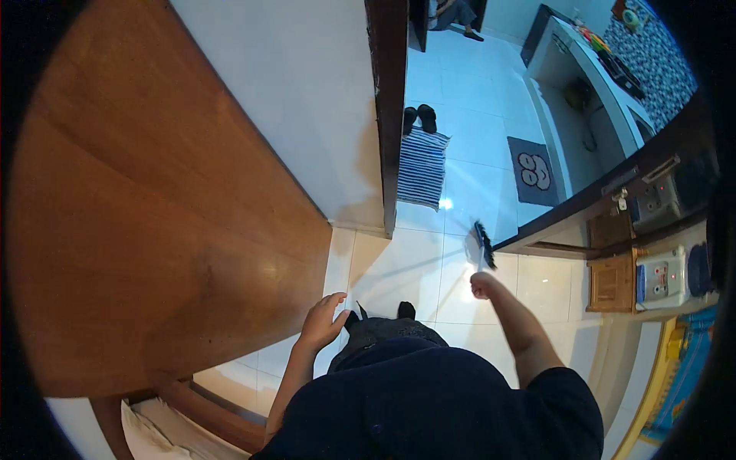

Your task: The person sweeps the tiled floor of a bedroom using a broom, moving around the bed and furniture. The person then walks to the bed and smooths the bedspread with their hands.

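In my right hand (pixel 482 285) is the pale handle of a broom, gripped in a closed fist in front of me on the right. The broom's dark-bristled head (pixel 484 245) shows just beyond the fist, over the tiled floor beside the doorway's right side. Most of the handle is hidden by the hand or foreshortened. My left hand (pixel 323 320) hangs by my left thigh with its fingers apart and holds nothing. Nearest to it is the edge of a large brown wooden door (pixel 207 230).
Through the doorway lie a striped mat (pixel 422 169), black slippers (pixel 426 119) and a grey mat (pixel 534 171). A counter (pixel 590 69) runs along the right, and a person's leg (pixel 460 14) shows far back. A water dispenser (pixel 662 280) and wooden cabinet (pixel 612 282) stand right.
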Available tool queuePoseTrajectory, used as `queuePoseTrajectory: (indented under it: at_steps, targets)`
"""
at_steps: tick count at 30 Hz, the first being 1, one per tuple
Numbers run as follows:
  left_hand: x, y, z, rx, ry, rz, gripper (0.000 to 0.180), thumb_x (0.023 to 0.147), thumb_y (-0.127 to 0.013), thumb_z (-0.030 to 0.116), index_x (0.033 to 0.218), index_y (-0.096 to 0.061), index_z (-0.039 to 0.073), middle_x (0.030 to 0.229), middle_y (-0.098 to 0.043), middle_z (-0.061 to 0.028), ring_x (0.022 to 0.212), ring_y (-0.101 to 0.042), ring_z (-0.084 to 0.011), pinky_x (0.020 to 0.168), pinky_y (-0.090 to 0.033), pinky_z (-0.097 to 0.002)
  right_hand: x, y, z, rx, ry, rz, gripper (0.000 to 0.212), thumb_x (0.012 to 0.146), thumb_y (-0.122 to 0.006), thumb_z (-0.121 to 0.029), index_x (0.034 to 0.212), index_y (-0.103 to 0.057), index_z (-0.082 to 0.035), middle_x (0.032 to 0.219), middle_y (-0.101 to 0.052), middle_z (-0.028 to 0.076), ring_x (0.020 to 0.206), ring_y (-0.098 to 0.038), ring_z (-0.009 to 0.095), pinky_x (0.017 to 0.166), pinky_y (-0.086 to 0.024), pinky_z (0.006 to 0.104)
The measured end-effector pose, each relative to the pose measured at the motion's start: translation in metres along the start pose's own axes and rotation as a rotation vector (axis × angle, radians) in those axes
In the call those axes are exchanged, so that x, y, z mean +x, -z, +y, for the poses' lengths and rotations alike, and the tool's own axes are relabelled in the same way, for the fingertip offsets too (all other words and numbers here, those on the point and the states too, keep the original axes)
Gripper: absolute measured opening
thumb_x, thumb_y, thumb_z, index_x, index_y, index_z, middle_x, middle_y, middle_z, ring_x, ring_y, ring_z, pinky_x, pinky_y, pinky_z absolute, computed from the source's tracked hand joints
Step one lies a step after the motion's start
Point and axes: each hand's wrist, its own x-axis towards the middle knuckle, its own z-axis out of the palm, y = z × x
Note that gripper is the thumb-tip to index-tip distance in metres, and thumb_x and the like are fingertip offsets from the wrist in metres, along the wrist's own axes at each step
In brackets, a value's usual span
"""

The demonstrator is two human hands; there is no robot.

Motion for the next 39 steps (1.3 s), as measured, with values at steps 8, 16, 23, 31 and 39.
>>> queuePoseTrajectory:
  at_steps: [8, 16, 23, 31, 39]
  targets:
    - [-0.032, -0.03, 0.006, -0.046, 0.099, 0.135, 0.032, 0.075, -0.053, 0.017, 0.103, -0.046, 0.004, 0.097, -0.054, -0.0146, 0.092, -0.051, -0.0285, 0.078, -0.04, -0.0347, -0.042, -0.192, 0.032, -0.232, 0.108, -0.644, 0.021, 0.069, -0.045, -0.012, 0.05, -0.041, -0.005, 0.046, -0.042, 0.009, 0.04, -0.039, 0.021, 0.036, -0.029, 0.0317]
    - [-0.052, -0.054, 0.009, -0.08, 0.2, 0.148, 0.032, 0.075, -0.054, 0.017, 0.103, -0.046, 0.004, 0.096, -0.054, -0.0152, 0.09, -0.052, -0.0276, 0.077, -0.041, -0.0341, -0.085, -0.198, -0.013, 0.213, -0.305, -0.756, 0.022, 0.07, -0.039, -0.012, 0.05, -0.029, -0.014, 0.044, -0.026, -0.005, 0.036, -0.024, 0.008, 0.035, -0.023, 0.0205]
    - [-0.07, -0.05, -0.01, -0.107, 0.185, 0.223, 0.032, 0.076, -0.053, 0.017, 0.104, -0.046, 0.004, 0.096, -0.054, -0.016, 0.091, -0.052, -0.0278, 0.077, -0.041, -0.0345, -0.154, -0.123, 0.006, 0.119, -0.224, -0.724, 0.02, 0.072, -0.039, -0.013, 0.055, -0.031, -0.013, 0.044, -0.027, -0.003, 0.038, -0.026, 0.009, 0.035, -0.021, 0.0222]
    - [-0.107, -0.035, -0.025, -0.105, 0.212, 0.236, 0.032, 0.075, -0.053, 0.017, 0.104, -0.046, 0.004, 0.096, -0.054, -0.0153, 0.091, -0.051, -0.0278, 0.077, -0.041, -0.035, -0.12, -0.225, 0.033, 0.038, -0.158, -0.591, 0.02, 0.072, -0.041, -0.009, 0.054, -0.032, -0.012, 0.044, -0.034, 0.0, 0.036, -0.034, 0.011, 0.032, -0.02, 0.0207]
    - [-0.154, -0.039, -0.05, -0.108, 0.207, 0.242, 0.032, 0.075, -0.054, 0.017, 0.103, -0.046, 0.004, 0.095, -0.054, -0.0156, 0.09, -0.052, -0.0279, 0.076, -0.041, -0.0352, -0.099, -0.261, 0.035, 0.109, -0.146, -0.822, 0.024, 0.071, -0.042, -0.012, 0.048, -0.034, -0.011, 0.044, -0.035, 0.002, 0.039, -0.034, 0.012, 0.035, -0.026, 0.0219]
